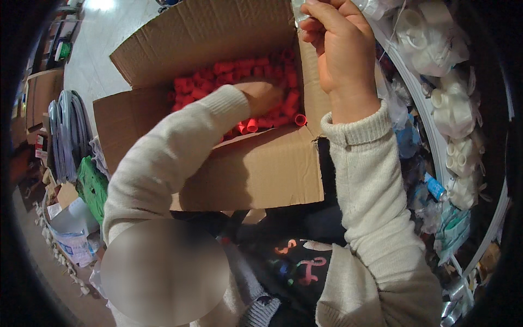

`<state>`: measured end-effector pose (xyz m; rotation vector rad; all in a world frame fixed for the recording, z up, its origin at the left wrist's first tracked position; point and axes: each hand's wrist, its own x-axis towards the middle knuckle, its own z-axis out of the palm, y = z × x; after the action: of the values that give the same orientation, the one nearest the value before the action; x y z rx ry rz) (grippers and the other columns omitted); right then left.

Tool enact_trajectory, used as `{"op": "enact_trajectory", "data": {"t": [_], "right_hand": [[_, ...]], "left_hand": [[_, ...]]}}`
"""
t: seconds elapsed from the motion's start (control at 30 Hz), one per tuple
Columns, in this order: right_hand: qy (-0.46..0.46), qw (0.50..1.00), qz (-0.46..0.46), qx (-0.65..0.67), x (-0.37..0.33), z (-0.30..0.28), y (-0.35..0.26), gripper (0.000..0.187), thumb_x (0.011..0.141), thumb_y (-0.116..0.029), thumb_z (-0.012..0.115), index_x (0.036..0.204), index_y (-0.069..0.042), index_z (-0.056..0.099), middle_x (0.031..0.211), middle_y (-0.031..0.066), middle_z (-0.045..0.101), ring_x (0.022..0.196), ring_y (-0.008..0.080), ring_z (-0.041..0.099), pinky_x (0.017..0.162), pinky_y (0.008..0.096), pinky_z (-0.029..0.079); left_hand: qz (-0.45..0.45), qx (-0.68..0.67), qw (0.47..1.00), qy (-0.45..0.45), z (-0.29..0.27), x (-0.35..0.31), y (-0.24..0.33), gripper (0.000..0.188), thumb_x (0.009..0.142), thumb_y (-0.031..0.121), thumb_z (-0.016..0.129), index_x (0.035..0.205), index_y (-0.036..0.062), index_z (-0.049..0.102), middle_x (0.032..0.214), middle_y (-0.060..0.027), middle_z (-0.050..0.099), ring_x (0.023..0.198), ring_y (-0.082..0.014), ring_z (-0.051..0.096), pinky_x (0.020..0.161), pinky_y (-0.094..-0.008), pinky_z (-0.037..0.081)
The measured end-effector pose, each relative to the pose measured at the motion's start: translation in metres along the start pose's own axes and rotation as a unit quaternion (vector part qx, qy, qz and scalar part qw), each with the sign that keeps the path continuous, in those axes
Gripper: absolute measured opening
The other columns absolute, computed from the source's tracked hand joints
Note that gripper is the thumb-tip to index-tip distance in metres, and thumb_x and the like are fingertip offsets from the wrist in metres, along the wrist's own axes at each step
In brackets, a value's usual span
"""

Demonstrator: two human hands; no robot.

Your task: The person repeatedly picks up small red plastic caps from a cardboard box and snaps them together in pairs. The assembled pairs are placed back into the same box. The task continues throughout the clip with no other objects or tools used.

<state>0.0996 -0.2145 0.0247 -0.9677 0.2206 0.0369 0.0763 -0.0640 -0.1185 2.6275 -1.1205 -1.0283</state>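
Observation:
An open cardboard box (261,174) stands in front of me with its flaps spread. Inside lies a heap of small red tubular pipe fittings (234,68), some showing round open ends. My left hand (264,98) reaches down into the heap, and its fingers are hidden there, so its grip does not show. Above the box's right side my right hand (340,41) is raised with curled fingers. It pinches a piece of clear plastic film (299,12), mostly cut off by the upper edge of the view.
To the right, a shelf rail (427,125) runs beside clear bags of white pipe fittings (455,111) and a blue can (435,187). At left are grey hose coils (68,136), a green bag (92,185) and a white-and-blue sack (76,240). Pale floor (101,52) lies beyond the box.

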Motion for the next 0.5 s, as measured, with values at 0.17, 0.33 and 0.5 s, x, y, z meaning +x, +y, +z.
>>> {"op": "enact_trajectory", "data": {"t": [0.17, 0.33, 0.5], "right_hand": [[0.0, 1.0, 0.024, -0.016, 0.0, -0.004, -0.009, 0.006, 0.082, -0.008, 0.055, 0.086, -0.004, 0.054, 0.074, 0.0026, 0.055, 0.06, 0.0094, 0.05, 0.053, 0.0194, 0.04], [-0.096, 0.969, 0.11, -0.199, -0.007, 0.01, -0.011, 0.02, 0.085, -0.017, 0.057, 0.1, -0.003, 0.058, 0.08, 0.0025, 0.058, 0.066, 0.0097, 0.053, 0.055, 0.0201, 0.043], [-0.223, 0.962, 0.155, -0.04, -0.008, 0.006, -0.005, 0.021, 0.088, -0.014, 0.054, 0.105, -0.002, 0.059, 0.094, 0.0077, 0.063, 0.082, 0.0148, 0.059, 0.076, 0.0254, 0.048]], "left_hand": [[-0.023, -0.058, 0.998, -0.024, -0.041, -0.082, -0.012, 0.018, 0.084, 0.019, 0.049, 0.091, 0.0047, 0.057, 0.086, -0.0122, 0.06, 0.079, -0.0287, 0.058, 0.072, -0.039, 0.046], [-0.01, -0.408, 0.855, 0.32, -0.084, -0.111, 0.013, 0.014, 0.086, 0.013, 0.053, 0.094, 0.0022, 0.057, 0.083, -0.0038, 0.059, 0.08, -0.0131, 0.057, 0.069, -0.026, 0.047], [-0.026, -0.635, 0.655, 0.408, -0.118, -0.09, 0.04, 0.014, 0.089, 0.012, 0.051, 0.1, 0.0036, 0.054, 0.081, 0.0005, 0.056, 0.072, -0.0064, 0.053, 0.065, -0.0196, 0.045]]}}
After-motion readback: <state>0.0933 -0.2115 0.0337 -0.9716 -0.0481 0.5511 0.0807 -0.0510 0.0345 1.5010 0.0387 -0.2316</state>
